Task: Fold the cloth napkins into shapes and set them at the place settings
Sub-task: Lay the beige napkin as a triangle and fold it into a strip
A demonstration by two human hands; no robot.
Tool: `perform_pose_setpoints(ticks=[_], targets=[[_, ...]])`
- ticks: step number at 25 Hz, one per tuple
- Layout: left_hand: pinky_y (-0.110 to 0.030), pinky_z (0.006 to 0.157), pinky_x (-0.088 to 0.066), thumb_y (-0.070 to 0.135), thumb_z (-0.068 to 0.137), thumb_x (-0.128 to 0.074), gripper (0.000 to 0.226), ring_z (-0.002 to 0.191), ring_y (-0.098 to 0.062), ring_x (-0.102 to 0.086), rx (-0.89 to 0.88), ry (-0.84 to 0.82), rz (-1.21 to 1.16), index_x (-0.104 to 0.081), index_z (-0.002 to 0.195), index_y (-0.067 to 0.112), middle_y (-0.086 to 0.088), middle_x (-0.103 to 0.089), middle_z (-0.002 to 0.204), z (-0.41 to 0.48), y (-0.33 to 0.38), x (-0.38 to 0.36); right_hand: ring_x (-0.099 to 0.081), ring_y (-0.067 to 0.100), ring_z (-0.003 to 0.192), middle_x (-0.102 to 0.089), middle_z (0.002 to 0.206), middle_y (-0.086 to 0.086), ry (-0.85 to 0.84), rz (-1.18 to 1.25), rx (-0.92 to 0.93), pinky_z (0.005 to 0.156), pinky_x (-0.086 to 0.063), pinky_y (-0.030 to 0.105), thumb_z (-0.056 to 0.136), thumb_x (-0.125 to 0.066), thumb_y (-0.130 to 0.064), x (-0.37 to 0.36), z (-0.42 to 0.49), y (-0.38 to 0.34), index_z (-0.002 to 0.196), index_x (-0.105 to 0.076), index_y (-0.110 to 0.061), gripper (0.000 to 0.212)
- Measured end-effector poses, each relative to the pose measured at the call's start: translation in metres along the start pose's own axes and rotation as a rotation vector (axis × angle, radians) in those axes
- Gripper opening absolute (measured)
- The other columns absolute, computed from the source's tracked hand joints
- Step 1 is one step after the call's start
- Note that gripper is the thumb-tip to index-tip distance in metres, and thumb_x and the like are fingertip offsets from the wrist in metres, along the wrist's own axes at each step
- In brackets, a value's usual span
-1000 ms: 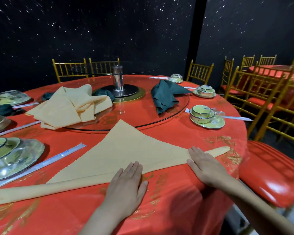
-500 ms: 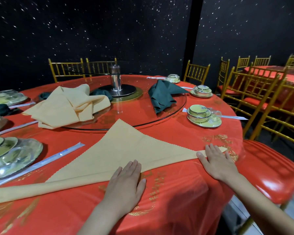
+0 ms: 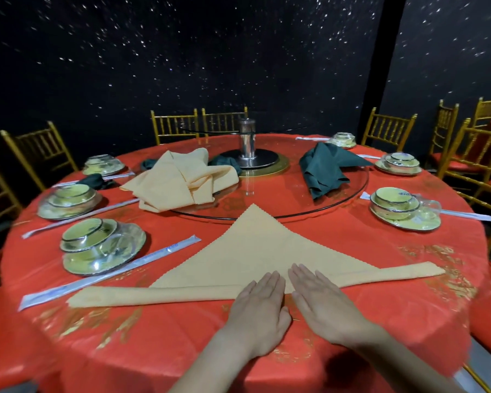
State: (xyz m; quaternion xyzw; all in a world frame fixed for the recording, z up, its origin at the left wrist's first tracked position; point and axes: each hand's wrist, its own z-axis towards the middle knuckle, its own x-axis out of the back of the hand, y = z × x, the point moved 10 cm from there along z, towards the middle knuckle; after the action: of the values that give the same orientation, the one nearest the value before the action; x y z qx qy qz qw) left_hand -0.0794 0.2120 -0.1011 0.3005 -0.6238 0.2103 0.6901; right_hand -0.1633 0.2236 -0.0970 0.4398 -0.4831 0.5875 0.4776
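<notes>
The only print in sight is blue lettering on the clear sleeve of the wrapped chopsticks (image 3: 111, 268), out to the left of the fingers (image 3: 268, 285), and it is too small to read. The gold motifs on the red cloth of the tabletop (image 3: 182, 336) around the wrists are blurred and make no legible words.

The left hand (image 3: 260, 310) and right hand (image 3: 323, 304) lie flat, side by side and almost touching. Their fingers are straight and close together and grip nothing. The fingertips press on the middle of the rolled lower band of the tan napkin (image 3: 255, 245). The band runs away from the fingers to both sides, and the napkin's triangle spreads ahead of them. Its point reaches the rim of the glass turntable (image 3: 349, 199).

Beyond the fingertips on that glass, a heap of tan cloths (image 3: 179, 180) sits ahead-left and a dark green napkin (image 3: 326, 168) ahead-right. A wrapped bowl set (image 3: 97, 245) stands far left of the fingers, and another bowl set (image 3: 400, 207) stands ahead to the right.
</notes>
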Motion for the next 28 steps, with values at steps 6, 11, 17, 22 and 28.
perform_pose_setpoints(ticks=[6, 11, 17, 22, 28], targets=[[-0.038, 0.117, 0.004, 0.048, 0.083, -0.007, 0.074, 0.145, -0.012, 0.005, 0.083, -0.048, 0.095, -0.001, 0.151, 0.02, 0.004, 0.002, 0.159, -0.037, -0.054, 0.011, 0.014, -0.006, 0.135, -0.001, 0.158, -0.008, -0.072, -0.079, -0.022, 0.109, 0.012, 0.016, 0.047, 0.05, -0.065, -0.005, -0.001, 0.003, 0.151, -0.005, -0.021, 0.126], [-0.035, 0.117, 0.008, 0.054, 0.082, -0.002, 0.075, 0.144, -0.009, 0.009, 0.157, -0.05, 0.129, 0.003, 0.151, 0.025, 0.008, 0.006, 0.158, -0.076, -0.103, 0.019, 0.017, -0.007, 0.133, 0.003, 0.157, -0.011, -0.078, -0.106, -0.015, 0.108, 0.015, 0.014, 0.049, 0.047, -0.068, -0.004, -0.001, 0.004, 0.15, -0.001, -0.024, 0.121], [-0.029, 0.114, 0.006, 0.061, 0.071, 0.01, 0.086, 0.145, -0.011, 0.007, 0.19, -0.013, 0.147, 0.004, 0.15, 0.029, 0.013, 0.004, 0.158, -0.104, -0.136, 0.028, 0.019, -0.006, 0.132, 0.008, 0.154, -0.014, -0.118, -0.103, -0.014, 0.106, 0.016, 0.014, 0.052, 0.043, -0.069, -0.005, -0.002, 0.002, 0.15, 0.002, -0.023, 0.115], [-0.023, 0.113, 0.004, 0.074, 0.068, 0.018, 0.094, 0.144, -0.006, 0.008, 0.253, 0.01, 0.146, 0.005, 0.15, 0.029, 0.015, 0.006, 0.156, -0.13, -0.167, 0.034, 0.021, -0.004, 0.132, 0.012, 0.147, -0.018, -0.136, -0.129, -0.013, 0.105, 0.019, 0.012, 0.043, 0.051, -0.067, -0.009, -0.002, 0.004, 0.15, 0.003, -0.022, 0.126], [-0.024, 0.116, 0.004, 0.081, 0.059, 0.027, 0.106, 0.142, -0.003, 0.013, 0.355, 0.005, 0.086, 0.007, 0.149, 0.029, 0.013, 0.007, 0.156, -0.158, -0.201, 0.033, 0.023, -0.003, 0.133, 0.012, 0.151, -0.015, -0.15, -0.14, 0.014, 0.096, 0.027, 0.006, 0.045, 0.049, -0.068, -0.008, 0.0, 0.003, 0.149, 0.007, -0.022, 0.121]])
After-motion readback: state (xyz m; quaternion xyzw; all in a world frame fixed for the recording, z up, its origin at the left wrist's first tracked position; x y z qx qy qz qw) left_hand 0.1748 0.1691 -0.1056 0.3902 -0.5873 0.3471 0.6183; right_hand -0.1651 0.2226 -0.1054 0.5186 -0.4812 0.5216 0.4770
